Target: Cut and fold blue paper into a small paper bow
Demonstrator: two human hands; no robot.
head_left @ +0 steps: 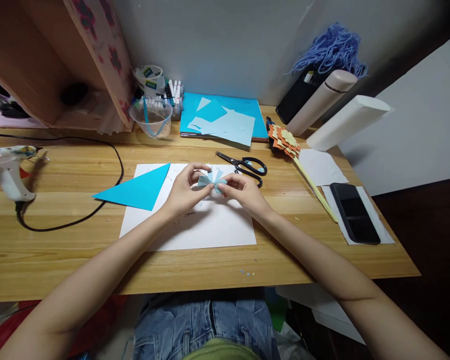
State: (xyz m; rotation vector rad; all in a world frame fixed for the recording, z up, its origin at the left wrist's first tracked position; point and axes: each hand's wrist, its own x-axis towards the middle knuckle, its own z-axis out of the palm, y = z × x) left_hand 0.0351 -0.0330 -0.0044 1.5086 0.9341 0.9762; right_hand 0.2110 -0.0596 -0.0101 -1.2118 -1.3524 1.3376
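Observation:
Between my two hands is a small light-blue paper flower (214,181) with several spread petals, held just above a white sheet of paper (210,232). My left hand (189,187) pinches its left side between thumb and fingers. On the other side, my right hand (243,190) grips the flower's right edge the same way, thumb near its centre. A blue paper triangle (138,189) lies left of my left hand, partly over the sheet. Black-handled scissors (243,162) rest just beyond my right hand.
At left stands a hot glue gun (7,172) with a looping black cord. Along the back are a clear plastic cup (152,120), markers (175,92) and blue paper scraps (225,122). An orange-yellow paper flower (285,140), a phone (355,212) and bottles (322,100) occupy the right.

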